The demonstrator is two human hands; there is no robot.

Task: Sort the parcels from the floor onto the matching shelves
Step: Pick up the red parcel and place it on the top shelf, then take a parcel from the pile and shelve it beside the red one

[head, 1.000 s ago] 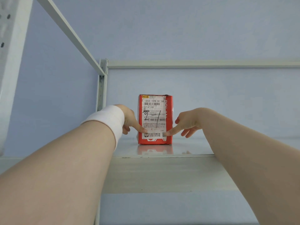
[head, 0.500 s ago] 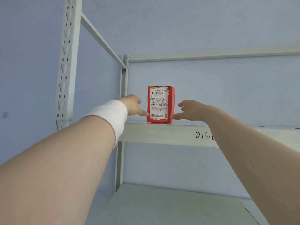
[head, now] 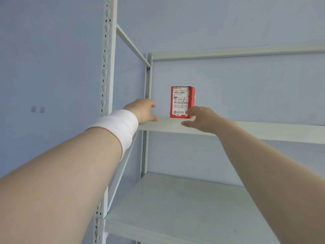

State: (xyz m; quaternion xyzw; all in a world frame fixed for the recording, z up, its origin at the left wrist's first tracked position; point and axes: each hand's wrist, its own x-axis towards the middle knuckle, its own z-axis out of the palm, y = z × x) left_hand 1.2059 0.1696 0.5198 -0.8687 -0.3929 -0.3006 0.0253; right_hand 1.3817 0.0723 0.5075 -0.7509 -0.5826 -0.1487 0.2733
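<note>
A red parcel (head: pixel 182 102) with a white shipping label marked "21" by hand stands upright on the upper shelf (head: pixel 246 130) of a pale metal rack, near its left end. My left hand (head: pixel 142 111), with a white wristband behind it, hovers to the left of the parcel and holds nothing, its fingers loosely curled. My right hand (head: pixel 200 118) is in front of the parcel's lower right corner with relaxed fingers, apart from the box or just off it.
The rack's perforated front upright (head: pixel 107 71) rises at the left, with a slanted brace behind it. A lower shelf (head: pixel 184 205) lies bare below. A pale blue wall stands behind the rack.
Both hands have let go of the parcel and drawn back toward me. The view has pulled back and dropped, so the lower shelf and the front upright show more.
</note>
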